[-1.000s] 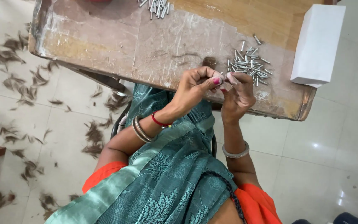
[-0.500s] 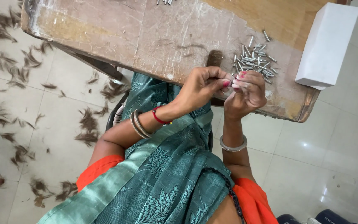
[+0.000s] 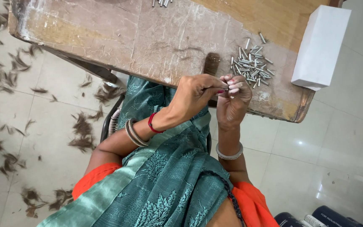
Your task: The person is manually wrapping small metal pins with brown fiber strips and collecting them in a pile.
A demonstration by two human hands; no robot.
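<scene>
My left hand (image 3: 196,94) and my right hand (image 3: 232,103) meet just in front of the near edge of the worn wooden table (image 3: 118,42). Their fingertips pinch a small thin piece (image 3: 222,88) between them; it is too small to tell its kind. A pile of several short metal pins (image 3: 253,67) lies on the table just beyond my right hand. A dark tuft of hair (image 3: 211,63) lies on the table above my left hand. My left wrist carries bangles and a red thread, my right wrist a silver bangle.
A white box (image 3: 321,46) stands on the table's right end, overhanging the edge. A few more pins (image 3: 161,2) lie at the far edge. Dark hair tufts (image 3: 82,134) litter the tiled floor on the left. Dark cylinders (image 3: 337,216) stand at bottom right.
The view has shifted a little, so the table sits higher and to the right in frame. My hands stay together at the table edge, the fingertips pressed closer on the small piece.
</scene>
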